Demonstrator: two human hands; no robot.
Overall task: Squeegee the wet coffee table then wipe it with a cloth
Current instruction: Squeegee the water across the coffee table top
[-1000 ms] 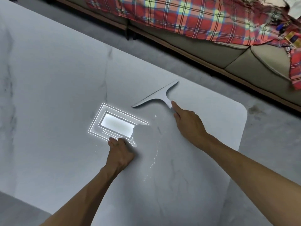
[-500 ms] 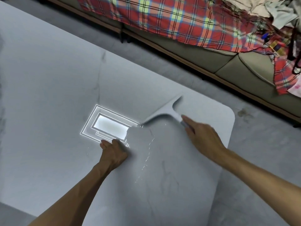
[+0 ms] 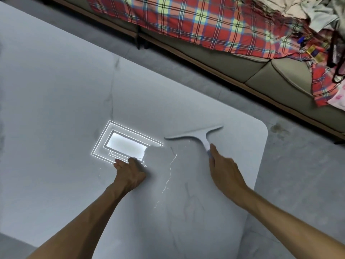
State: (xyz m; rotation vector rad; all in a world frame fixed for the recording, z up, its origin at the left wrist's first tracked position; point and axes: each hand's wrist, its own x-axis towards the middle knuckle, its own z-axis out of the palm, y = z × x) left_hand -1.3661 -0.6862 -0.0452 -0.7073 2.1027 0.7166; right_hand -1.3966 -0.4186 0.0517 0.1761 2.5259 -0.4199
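1. Near the surface's (image 3: 242,165) right corner, the squeegee (image 3: 197,136) lies blade-down; the right hand's (image 3: 224,171) grip wraps its handle.
2. Left hand (image 3: 128,171) braces, curled, pinching nothing visible.
3. Pull evenly with steady pressure through the water streak (image 3: 169,176).

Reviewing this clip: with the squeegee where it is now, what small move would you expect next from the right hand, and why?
Probably a pull of the squeegee toward the person. The right hand holds its handle, the blade lies flat on the coffee table, and a thin trail of water droplets sits just on the near side of the blade. The left hand is braced on the tabletop.
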